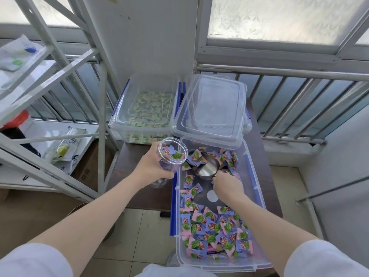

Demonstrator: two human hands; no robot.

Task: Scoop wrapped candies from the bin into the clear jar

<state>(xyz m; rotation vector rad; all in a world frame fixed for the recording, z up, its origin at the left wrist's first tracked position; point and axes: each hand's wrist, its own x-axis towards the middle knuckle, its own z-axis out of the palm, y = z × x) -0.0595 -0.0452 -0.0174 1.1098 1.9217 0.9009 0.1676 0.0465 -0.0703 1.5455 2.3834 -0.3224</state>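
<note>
Wrapped candies (215, 228) in pink, purple and green wrappers lie loose in a clear plastic bin (257, 196) with blue clips. Most are heaped at its near end, a second cluster sits at the far end, and bare floor shows between them.

The right hand (226, 185) reaches down into the middle of the bin, fingers curled tight around the handle of a metal scoop (206, 168). The scoop's open bowl points away toward the far cluster, with its mouth among those candies. Its shiny inside looks empty, though the far lip is partly hidden by wrappers.

The left hand (154, 165) wraps around the side of the clear jar (171, 156), thumb on the near side and fingers behind. It holds the jar tilted, with the open mouth up and leaning toward the bin, just at the bin's left rim. Several candies of the same kind already sit inside the jar.

The bin rests on a dark brown table (139, 162). Beyond it a clear lid (213, 110) lies on another container, overlapping the bin's far edge. To the lid's left stands a second clear bin (143, 108) holding pale green and yellow wrapped sweets. A white metal rack (65, 80) stands at the left, with packets on its shelves. Both forearms are bare, with white sleeves at the bottom corners.
</note>
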